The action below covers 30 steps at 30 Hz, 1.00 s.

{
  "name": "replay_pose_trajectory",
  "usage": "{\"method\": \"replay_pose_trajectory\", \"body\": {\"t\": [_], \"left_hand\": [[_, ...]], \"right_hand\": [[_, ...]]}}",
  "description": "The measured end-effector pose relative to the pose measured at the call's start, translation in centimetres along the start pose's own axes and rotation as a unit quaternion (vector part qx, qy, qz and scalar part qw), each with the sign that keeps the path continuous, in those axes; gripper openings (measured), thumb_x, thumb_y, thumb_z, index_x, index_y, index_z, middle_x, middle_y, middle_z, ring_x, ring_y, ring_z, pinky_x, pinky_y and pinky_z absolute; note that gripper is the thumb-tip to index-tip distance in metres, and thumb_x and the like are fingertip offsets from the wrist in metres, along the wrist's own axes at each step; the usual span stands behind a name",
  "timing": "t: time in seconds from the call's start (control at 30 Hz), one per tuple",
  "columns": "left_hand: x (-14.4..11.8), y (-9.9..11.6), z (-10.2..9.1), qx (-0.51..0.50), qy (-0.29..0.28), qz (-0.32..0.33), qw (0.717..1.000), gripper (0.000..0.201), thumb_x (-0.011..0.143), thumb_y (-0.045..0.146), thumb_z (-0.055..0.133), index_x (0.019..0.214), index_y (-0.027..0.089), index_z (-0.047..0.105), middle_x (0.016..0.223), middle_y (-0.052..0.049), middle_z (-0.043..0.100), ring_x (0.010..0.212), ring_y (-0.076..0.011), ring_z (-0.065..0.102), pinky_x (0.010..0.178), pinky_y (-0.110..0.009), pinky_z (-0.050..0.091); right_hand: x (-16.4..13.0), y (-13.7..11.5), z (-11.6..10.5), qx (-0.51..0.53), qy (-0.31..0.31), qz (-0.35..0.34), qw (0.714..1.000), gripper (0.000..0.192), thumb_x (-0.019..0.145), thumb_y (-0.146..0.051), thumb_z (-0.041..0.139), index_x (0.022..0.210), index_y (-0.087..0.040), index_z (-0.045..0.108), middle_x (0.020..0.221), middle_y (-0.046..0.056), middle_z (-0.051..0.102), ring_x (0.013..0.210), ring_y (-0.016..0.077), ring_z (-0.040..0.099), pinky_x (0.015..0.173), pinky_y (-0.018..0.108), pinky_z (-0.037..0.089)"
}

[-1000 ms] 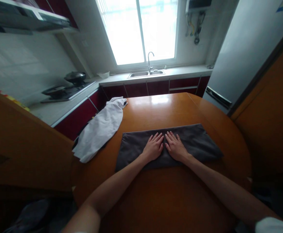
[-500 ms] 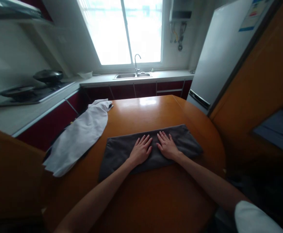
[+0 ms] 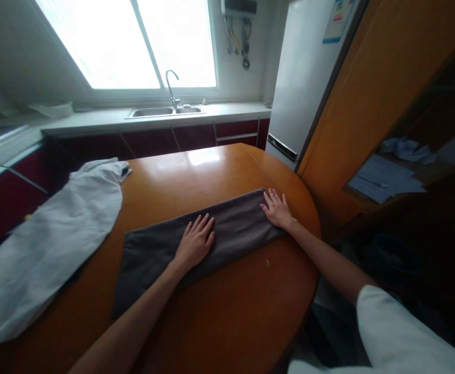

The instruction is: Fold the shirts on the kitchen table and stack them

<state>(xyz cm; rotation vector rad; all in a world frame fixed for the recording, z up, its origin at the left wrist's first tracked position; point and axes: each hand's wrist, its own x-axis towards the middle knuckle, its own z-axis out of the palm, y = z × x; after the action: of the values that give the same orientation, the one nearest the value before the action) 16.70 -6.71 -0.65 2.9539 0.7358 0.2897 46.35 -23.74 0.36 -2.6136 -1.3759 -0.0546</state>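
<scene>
White cloth (image 3: 51, 234) left of grey towel (image 3: 227, 234); table (image 3: 231, 311).

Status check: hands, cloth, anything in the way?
Left hand flat on grey towel, mid-length. Right hand flat on its right end. White cloth lies apart, left on the table.

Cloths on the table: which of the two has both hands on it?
The dark grey cloth, folded long. The left hand and right hand lie flat on it; the white cloth lies untouched.

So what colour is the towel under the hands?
Dark grey towel, plain, seen in the head view.
</scene>
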Motion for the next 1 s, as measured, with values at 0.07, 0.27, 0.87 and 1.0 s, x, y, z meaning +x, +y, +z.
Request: {"method": "replay_pose_trajectory", "body": {"t": [0.07,0.27,0.87,1.0], "left_hand": [[-0.1,0.2,-0.3,-0.001,-0.005,0.001,1.0,0.053,0.103,0.041,0.034,0.153,0.024,0.043,0.163,-0.003,0.032,0.152,-0.0253,0.026,0.123,-0.049,0.023],[-0.5,0.6,-0.6,-0.013,0.0,-0.002,1.0,0.053,0.102,0.04,0.037,0.153,0.025,0.043,0.162,-0.004,0.033,0.152,-0.0257,0.027,0.123,-0.049,0.023],[0.4,0.2,-1.8,-0.031,0.009,-0.033,0.999,0.056,0.101,0.04,0.04,0.153,0.019,0.039,0.162,-0.01,0.034,0.152,-0.0284,0.024,0.123,-0.052,0.023],[1.1,-0.9,-1.2,-0.007,0.022,-0.062,0.998,0.058,0.102,0.042,0.039,0.155,0.019,0.038,0.164,-0.01,0.03,0.153,-0.0301,0.02,0.123,-0.054,0.018]], "right_hand": [[0.5,-1.6,-0.5,0.004,0.023,-0.002,1.0,0.067,0.104,-0.048,0.025,0.158,-0.009,0.026,0.167,0.016,0.014,0.155,0.0275,0.008,0.122,0.057,0.003],[1.5,-9.6,-0.8,0.05,0.031,-0.112,0.992,0.063,0.103,-0.042,0.027,0.158,-0.01,0.028,0.167,0.013,0.014,0.155,0.0244,0.007,0.123,0.054,0.004],[0.6,-14.3,2.9,0.061,-0.035,-0.171,0.983,0.061,0.102,-0.039,0.03,0.156,-0.01,0.034,0.165,0.013,0.025,0.154,0.0248,0.016,0.123,0.053,0.008],[0.5,-14.4,2.7,0.065,-0.036,-0.17,0.983,0.062,0.102,-0.04,0.03,0.156,-0.01,0.033,0.165,0.013,0.024,0.154,0.0252,0.015,0.123,0.054,0.008]]}}
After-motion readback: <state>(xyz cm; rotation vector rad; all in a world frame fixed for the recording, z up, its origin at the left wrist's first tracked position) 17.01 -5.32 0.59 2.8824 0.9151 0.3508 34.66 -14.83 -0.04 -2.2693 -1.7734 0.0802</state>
